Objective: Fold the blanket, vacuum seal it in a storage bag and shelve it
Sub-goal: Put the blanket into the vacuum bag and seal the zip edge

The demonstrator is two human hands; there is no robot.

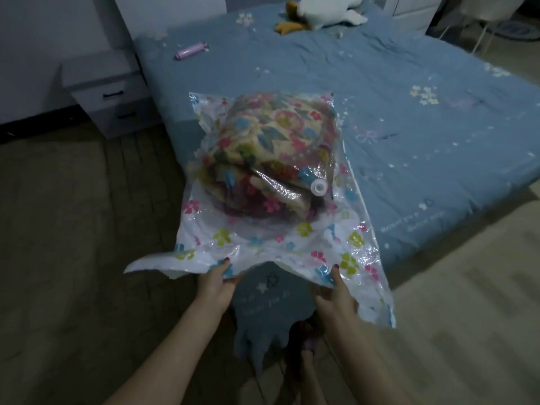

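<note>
A clear storage bag [257,241] printed with small coloured flowers lies on the near corner of the bed. Inside it sits the folded floral blanket [271,147], bulging the plastic. A round white valve [319,187] stands on the bag's upper face, toward the right. My left hand [217,280] pinches the bag's near open edge, thumb on top. My right hand [336,290] pinches the same edge further right. The edge is lifted off the bed between the two hands.
The bed [409,135] has a blue flowered sheet. A purple cylindrical pump [191,50] lies near its far left edge, a white plush toy [324,11] at the head. A grey drawer unit [108,95] stands left of the bed on a wooden floor [73,229].
</note>
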